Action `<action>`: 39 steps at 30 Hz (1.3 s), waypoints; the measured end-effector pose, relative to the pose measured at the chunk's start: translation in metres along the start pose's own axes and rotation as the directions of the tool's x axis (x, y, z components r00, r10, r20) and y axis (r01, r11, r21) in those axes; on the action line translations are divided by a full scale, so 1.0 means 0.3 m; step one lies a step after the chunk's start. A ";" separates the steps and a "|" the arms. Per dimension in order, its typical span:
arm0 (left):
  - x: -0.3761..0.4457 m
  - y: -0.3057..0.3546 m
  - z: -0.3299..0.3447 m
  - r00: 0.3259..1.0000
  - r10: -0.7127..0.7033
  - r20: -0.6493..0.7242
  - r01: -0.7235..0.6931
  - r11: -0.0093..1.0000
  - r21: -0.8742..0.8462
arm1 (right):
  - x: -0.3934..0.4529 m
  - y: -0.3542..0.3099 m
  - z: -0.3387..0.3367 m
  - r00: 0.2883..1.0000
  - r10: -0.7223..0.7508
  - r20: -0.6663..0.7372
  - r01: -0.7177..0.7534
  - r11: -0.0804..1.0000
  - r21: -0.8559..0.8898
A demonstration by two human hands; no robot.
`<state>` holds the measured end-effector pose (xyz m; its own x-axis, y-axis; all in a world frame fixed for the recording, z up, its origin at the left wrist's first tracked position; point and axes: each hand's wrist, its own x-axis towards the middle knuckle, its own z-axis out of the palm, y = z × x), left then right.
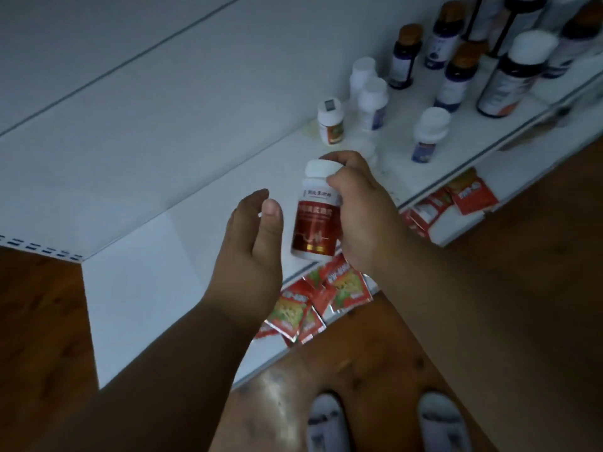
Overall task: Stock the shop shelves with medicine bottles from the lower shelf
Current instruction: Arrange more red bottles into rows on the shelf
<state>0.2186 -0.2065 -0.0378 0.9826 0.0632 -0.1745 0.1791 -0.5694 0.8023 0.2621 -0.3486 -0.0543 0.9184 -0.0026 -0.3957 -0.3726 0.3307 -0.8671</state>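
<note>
above the white upper shelf [195, 197], right hand [362, 210] grips a red-labelled, white-capped medicine bottle [316, 213]; left hand [253, 243] hovers beside it, fingers relaxed, holding nothing; red sachets [313, 301] lie below.

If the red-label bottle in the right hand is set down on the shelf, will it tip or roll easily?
The red-label bottle looks taller than wide, so it may tip if bumped. Its round body would probably roll once on its side. The right hand holds it alone, so it seems light; the smooth plastic might be slightly slippery.

Bottle label [316, 220] text (small print) blurred, unreadable
</note>
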 end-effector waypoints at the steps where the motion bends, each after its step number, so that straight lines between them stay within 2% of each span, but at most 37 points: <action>1: -0.065 0.067 -0.004 0.999 -0.008 0.048 0.009 1.000 -0.024 | -0.085 -0.039 -0.023 0.999 0.037 0.005 -0.037 0.999 -0.007; 3: -0.192 0.226 -0.018 0.988 -0.005 0.152 0.019 0.996 -0.093 | -0.257 -0.148 -0.059 0.999 0.035 -0.006 -0.035 0.994 -0.106; 7: -0.442 0.518 -0.066 0.948 0.053 0.314 -0.003 0.988 -0.155 | -0.574 -0.438 -0.118 0.994 -0.109 -0.025 0.102 0.973 -0.208; 12: -0.632 0.834 -0.104 0.930 0.151 0.336 -0.098 0.981 -0.168 | -0.808 -0.768 -0.242 0.978 -0.208 -0.011 0.205 0.971 -0.125; 17: -0.675 1.095 -0.048 0.883 0.269 0.386 -0.208 0.959 -0.192 | -0.925 -1.052 -0.351 0.953 -0.301 -0.026 0.297 0.950 -0.098; 21: -0.609 1.265 -0.022 0.865 0.340 0.368 -0.251 0.930 -0.269 | -0.917 -1.223 -0.394 0.931 -0.364 -0.035 0.350 0.914 -0.204; 25: -0.472 1.372 -0.002 0.805 0.434 0.404 -0.324 0.892 -0.313 | -0.834 -1.371 -0.420 0.889 -0.457 -0.009 0.443 0.866 -0.230; 27: -0.383 1.424 0.010 0.787 0.435 0.436 -0.340 0.897 -0.281 | -0.786 -1.449 -0.428 0.872 -0.489 -0.016 0.471 0.848 -0.244; 31: -0.222 1.535 0.022 0.773 0.482 0.412 -0.455 0.874 -0.169 | -0.695 -1.586 -0.455 0.843 -0.537 -0.032 0.509 0.817 -0.272; 35: -0.088 1.631 0.057 0.799 0.488 0.352 -0.478 0.870 -0.121 | -0.582 -1.696 -0.493 0.831 -0.557 -0.020 0.533 0.805 -0.260; 39: 0.017 1.665 0.122 0.841 0.466 0.275 -0.460 0.883 -0.090 | -0.434 -1.760 -0.538 0.858 -0.508 0.070 0.508 0.822 -0.257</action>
<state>0.3111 -0.5206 0.3412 0.8965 -0.4375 0.0701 -0.2892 -0.4580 0.8406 0.3176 -0.6753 0.4061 0.9870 -0.1042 0.1226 0.1261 0.0282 -0.9916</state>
